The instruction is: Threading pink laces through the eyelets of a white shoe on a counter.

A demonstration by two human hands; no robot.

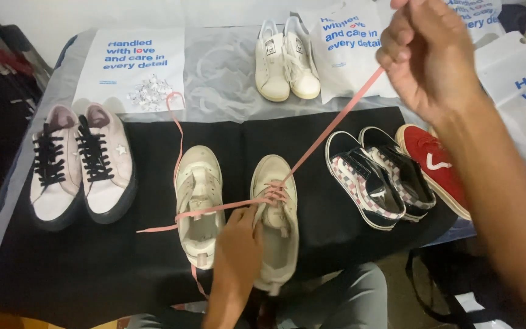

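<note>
Two cream sneakers lie side by side on a black cloth [153,268]. My left hand [238,244] rests on the right cream sneaker [278,231], pinching a pink lace [330,128] near its eyelets. My right hand [427,55] is raised high at the upper right, shut on the same lace and holding it taut in a diagonal line from the shoe. The other end of the lace crosses the left cream sneaker [199,201] and trails off to the left. A second pink lace loops up from the left sneaker.
A pink pair with black laces [80,164] lies at the left. A white pair [286,58] stands at the back. A checkered pair [375,176] and a red shoe [436,164] lie at the right. White printed bags [132,61] and a small pile of crumpled white bits [148,92] sit behind.
</note>
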